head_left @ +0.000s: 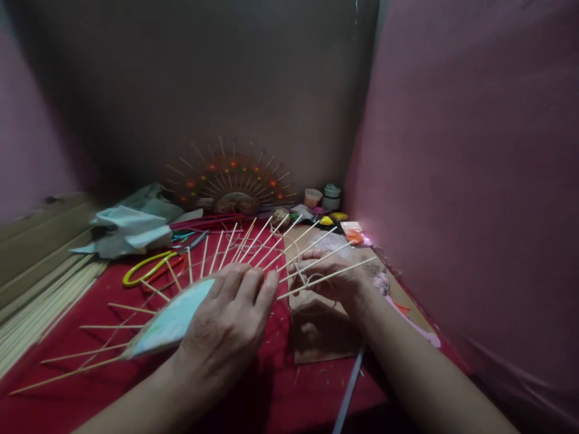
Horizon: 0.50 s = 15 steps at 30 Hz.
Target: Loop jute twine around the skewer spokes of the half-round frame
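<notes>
A half-round frame with a pale blue base (172, 319) has thin wooden sticks (172, 274) spreading out from its curved edge. My left hand (230, 313) lies over the right part of the base, its fingers curled around the edge. At the rightmost sticks, my right hand (328, 276) is closed on thin twine (308, 281), which loops around a stick there. Its fingertips are partly hidden behind the sticks. More twine runs across the left sticks. Loose loops of it lie behind the frame near a twine ball (280, 217).
Yellow-handled scissors (149, 269), a light teal cloth (131, 232) and a bundle of sticks (49, 307) lie left. A decorated stick fan (233, 175) leans at the back wall. Cardboard (321, 343) lies under my right hand. A lidded jar (332, 197) stands behind; a pink wall (474, 181) borders the right.
</notes>
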Motion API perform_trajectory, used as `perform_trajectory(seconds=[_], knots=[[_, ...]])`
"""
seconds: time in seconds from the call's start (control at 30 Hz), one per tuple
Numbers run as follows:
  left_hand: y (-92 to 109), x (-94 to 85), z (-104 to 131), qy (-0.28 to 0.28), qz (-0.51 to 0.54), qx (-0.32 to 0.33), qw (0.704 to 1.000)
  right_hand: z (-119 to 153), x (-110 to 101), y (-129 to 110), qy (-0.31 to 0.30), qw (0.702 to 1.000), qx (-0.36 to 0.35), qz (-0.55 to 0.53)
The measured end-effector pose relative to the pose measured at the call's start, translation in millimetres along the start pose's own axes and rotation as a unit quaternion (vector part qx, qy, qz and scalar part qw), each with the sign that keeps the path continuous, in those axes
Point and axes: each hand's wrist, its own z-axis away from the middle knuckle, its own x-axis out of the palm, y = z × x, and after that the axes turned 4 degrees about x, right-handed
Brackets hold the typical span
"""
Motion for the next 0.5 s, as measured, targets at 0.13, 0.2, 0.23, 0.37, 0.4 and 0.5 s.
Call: perform_trajectory(seconds=[0.13,0.2,0.23,0.37,0.4,0.5], knots=[[-0.1,-0.4,0.8,0.007,0.008,0.005,1.0,0.6,-1.2,-4.6,0.024,0.999,-0.027,-0.021],[0.6,-0.5,1.0,0.007,0.013,0.007,1.0,1.0,-2.3,-7.2,0.039,0.999,-0.027,-0.026],[1.1,-0.6,1.3,0.007,0.015,0.007,1.0,1.3,-3.0,-8.2,0.043,0.999,-0.02,-0.024],[3.6,-0.5,2.8,0.001,0.016,0.007,1.0,3.3,-5.9,-10.1,0.024,1.0,-0.007,-0.006],[4.1,-0.4,3.1,0.0,0.015,0.007,1.0,4.3,-6.4,-10.4,0.009,1.0,-0.009,-0.001],[5.5,0.3,3.5,-0.004,0.012,0.008,1.0,7.6,-7.0,-11.1,-0.039,0.999,0.008,0.015]])
